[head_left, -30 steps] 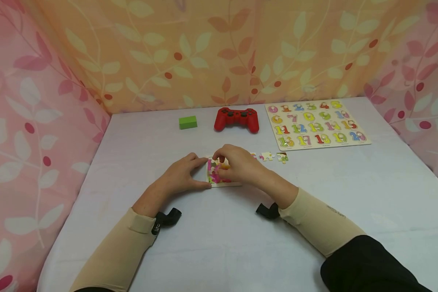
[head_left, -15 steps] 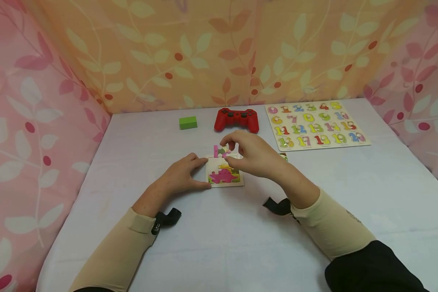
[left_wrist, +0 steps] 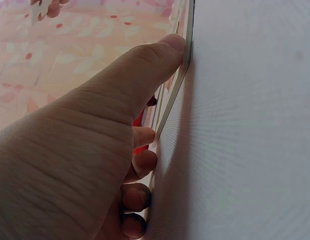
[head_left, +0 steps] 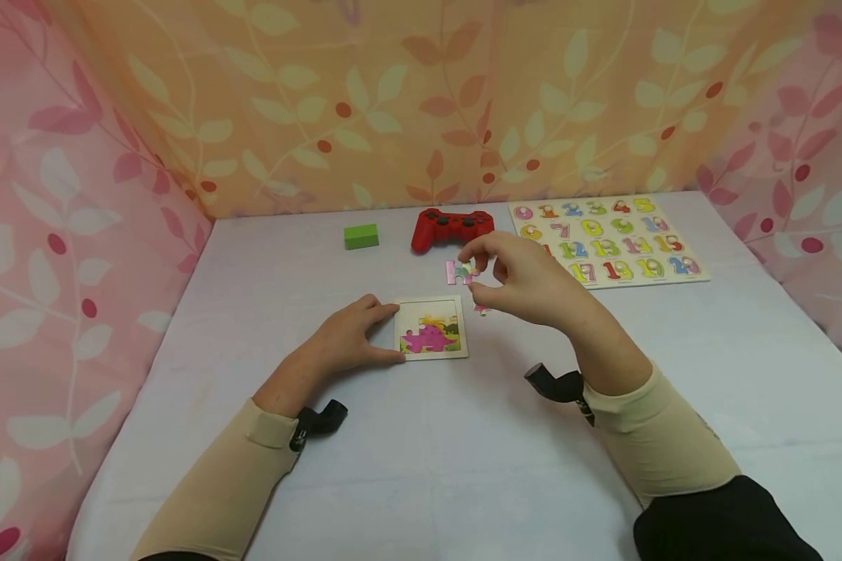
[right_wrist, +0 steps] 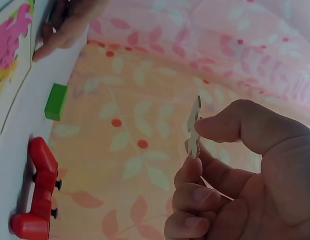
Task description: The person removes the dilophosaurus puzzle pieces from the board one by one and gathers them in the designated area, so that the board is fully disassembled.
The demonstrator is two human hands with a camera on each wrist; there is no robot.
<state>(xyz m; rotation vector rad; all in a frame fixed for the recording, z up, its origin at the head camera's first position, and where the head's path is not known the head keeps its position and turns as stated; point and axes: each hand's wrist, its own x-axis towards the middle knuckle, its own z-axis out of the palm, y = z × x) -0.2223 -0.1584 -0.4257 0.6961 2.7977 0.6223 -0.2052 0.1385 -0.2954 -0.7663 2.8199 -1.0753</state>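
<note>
My left hand holds the left edge of a small square puzzle board, its thumb at the near corner and a fingertip at the far one. Part of a pink dinosaur picture fills the lower part of the board; the upper part is bare. Above and to the right of it, my right hand pinches a pink and white jigsaw piece between thumb and fingers. In the right wrist view, that jigsaw piece appears edge-on, off the table. Below the right hand, a loose jigsaw piece lies partly hidden.
A red game controller lies behind the right hand, with a green block to its left. At the back right is a number puzzle board, partly covered by the right hand. Patterned curtains enclose the white table.
The right hand has lifted the jigsaw piece off the puzzle board and carried it up and to the right, uncovering the board's upper part. The left hand stays in place.
</note>
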